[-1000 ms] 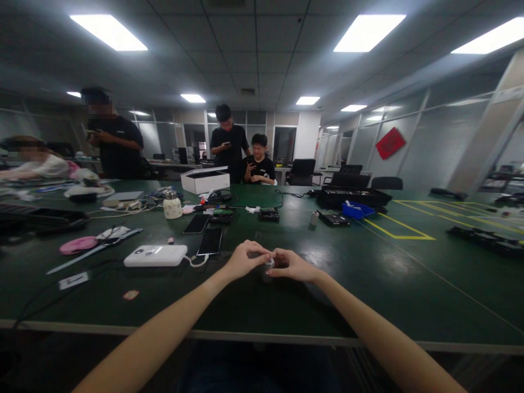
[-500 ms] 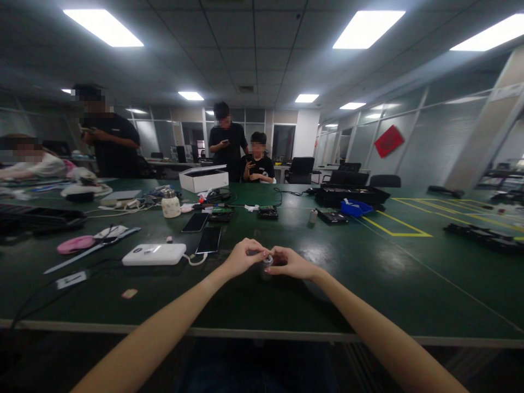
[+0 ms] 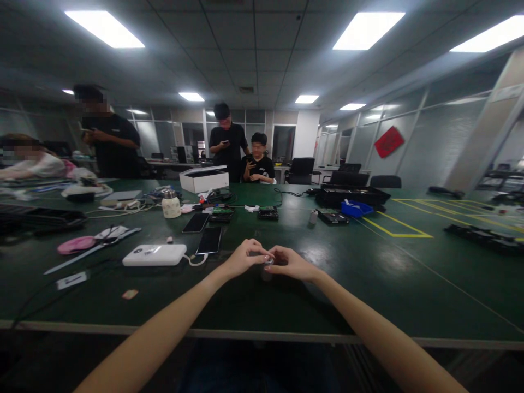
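Observation:
Both my hands meet over the green table (image 3: 368, 284) just in front of me. My left hand (image 3: 242, 257) and my right hand (image 3: 291, 263) each pinch a small silvery object (image 3: 268, 262) between their fingertips. The object is tiny and mostly covered by my fingers, so I cannot make out what it is. A dark shape sits on the table just below it. Both forearms reach in from the bottom of the view.
A white power bank (image 3: 154, 255) with a cable and two black phones (image 3: 209, 240) lie left of my hands. Farther back stand a white jar (image 3: 171, 207), a white box (image 3: 203, 179), black trays and a blue bin (image 3: 355, 207). Several people are behind the table.
My hands stay pinched together on the small object at the same spot; only the fingertips shift slightly.

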Available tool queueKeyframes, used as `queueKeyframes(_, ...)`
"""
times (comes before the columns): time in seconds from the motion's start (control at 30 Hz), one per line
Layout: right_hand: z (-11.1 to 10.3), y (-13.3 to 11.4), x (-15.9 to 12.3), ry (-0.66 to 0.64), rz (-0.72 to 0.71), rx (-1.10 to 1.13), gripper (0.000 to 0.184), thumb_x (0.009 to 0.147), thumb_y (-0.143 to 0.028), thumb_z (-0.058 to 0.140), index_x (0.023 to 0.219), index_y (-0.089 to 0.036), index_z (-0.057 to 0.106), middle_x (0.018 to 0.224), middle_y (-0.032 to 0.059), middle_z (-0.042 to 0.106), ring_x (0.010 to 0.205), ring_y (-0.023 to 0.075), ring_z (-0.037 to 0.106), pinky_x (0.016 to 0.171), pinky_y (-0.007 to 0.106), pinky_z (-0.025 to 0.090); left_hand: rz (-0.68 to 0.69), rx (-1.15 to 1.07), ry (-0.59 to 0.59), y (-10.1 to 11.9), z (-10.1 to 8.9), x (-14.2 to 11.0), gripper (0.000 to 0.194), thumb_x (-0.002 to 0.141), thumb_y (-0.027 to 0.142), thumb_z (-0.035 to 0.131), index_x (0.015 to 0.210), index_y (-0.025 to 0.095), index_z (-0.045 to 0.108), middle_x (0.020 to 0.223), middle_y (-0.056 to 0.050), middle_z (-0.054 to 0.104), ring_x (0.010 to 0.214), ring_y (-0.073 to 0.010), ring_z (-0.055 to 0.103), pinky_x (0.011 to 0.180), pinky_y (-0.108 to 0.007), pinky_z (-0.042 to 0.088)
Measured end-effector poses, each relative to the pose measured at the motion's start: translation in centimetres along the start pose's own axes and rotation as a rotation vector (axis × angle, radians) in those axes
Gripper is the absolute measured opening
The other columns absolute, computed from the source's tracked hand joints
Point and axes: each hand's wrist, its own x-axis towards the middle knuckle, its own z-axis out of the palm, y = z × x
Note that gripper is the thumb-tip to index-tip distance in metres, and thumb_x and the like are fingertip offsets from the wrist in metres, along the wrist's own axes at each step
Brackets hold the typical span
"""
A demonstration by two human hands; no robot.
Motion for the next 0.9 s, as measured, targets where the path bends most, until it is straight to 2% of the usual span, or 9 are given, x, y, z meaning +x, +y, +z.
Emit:
queueKeyframes(0.13,0.1,0.1,0.1,0.102,-0.049,-0.072,0.041,0.069,-0.047,0.07,0.091,-0.015,0.059,0.088,0.0036,0.063,0.081,0.0166,0.06,0.078,0.033,0.047,-0.042,-0.165,-0.035,0.2,0.1,0.0,0.024,0.072,0.03,0.064,0.093,0.023,0.073,0.089,-0.004,0.062,0.092,-0.0214,0.053,0.082,-0.031,0.04)
queueKeyframes(0.27,0.2,0.1,0.2,0.18,-0.089,-0.182,0.035,0.074,-0.045,0.066,0.091,-0.014,0.064,0.086,0.0048,0.066,0.081,0.0174,0.06,0.078,0.033,0.047,-0.065,-0.303,0.113,0.4,0.0,0.0,0.025,0.073,0.026,0.06,0.093,0.018,0.071,0.091,-0.004,0.065,0.089,-0.0208,0.056,0.08,-0.031,0.042)
queueKeyframes(0.37,0.3,-0.1,0.2,0.203,-0.12,-0.223,0.029,0.076,-0.042,0.064,0.085,-0.015,0.068,0.083,0.0051,0.068,0.08,0.0184,0.062,0.079,0.033,0.046,-0.056,-0.252,0.197,0.3,0.0,0.1,0.022,0.076,0.027,0.055,0.086,0.016,0.07,0.088,-0.005,0.066,0.09,-0.0208,0.057,0.083,-0.032,0.041)
queueKeyframes(0.47,0.2,-0.4,0.4,0.249,-0.17,-0.296,0.025,0.078,-0.04,0.063,0.079,-0.016,0.07,0.08,0.0047,0.069,0.081,0.0195,0.062,0.08,0.034,0.045,-0.038,-0.178,0.179,0.1,0.1,0.2,0.024,0.078,0.028,0.05,0.08,0.016,0.07,0.084,-0.004,0.066,0.089,-0.0205,0.058,0.083,-0.031,0.04)
queueKeyframes(0.6,-0.7,0.5,1.0,0.413,-0.241,-0.368,0.022,0.08,-0.038,0.06,0.083,-0.02,0.071,0.088,0.0049,0.07,0.089,0.0201,0.062,0.086,0.035,0.043,-0.043,0.0,0.222,-0.1,0.3,0.1,0.037,0.084,0.036,0.04,0.062,0.018,0.063,0.072,-0.002,0.063,0.081,-0.0189,0.057,0.08,-0.03,0.04)
queueKeyframes(0.7,-2.1,2.2,1.4,0.564,-0.153,-0.506,0.022,0.08,-0.04,0.059,0.085,-0.023,0.073,0.091,0.0045,0.071,0.094,0.0218,0.06,0.09,0.038,0.04,-0.071,0.101,0.293,-0.1,0.3,0.1,0.045,0.084,0.04,0.039,0.046,0.019,0.048,0.062,-0.001,0.058,0.075,-0.0178,0.055,0.078,-0.03,0.037)
queueKeyframes(0.83,-3.5,4.3,1.1,0.557,0.141,-0.8,0.018,0.076,-0.042,0.062,0.084,-0.031,0.075,0.1,0.0055,0.069,0.107,0.0297,0.051,0.09,0.048,0.035,-0.101,0.121,0.321,-0.2,0.2,0.1,0.041,0.08,0.035,0.043,0.042,0.019,0.042,0.06,-0.001,0.057,0.072,-0.0177,0.053,0.074,-0.03,0.037)
queueKeyframes(0.9,-3.8,4.8,0.9,0.551,0.218,-0.855,0.019,0.076,-0.044,0.062,0.085,-0.034,0.075,0.105,0.0057,0.067,0.112,0.0316,0.046,0.089,0.049,0.033,-0.12,0.125,0.331,-0.1,0.1,0.0,0.039,0.078,0.031,0.042,0.042,0.019,0.042,0.064,-0.002,0.059,0.076,-0.0184,0.053,0.074,-0.03,0.037)
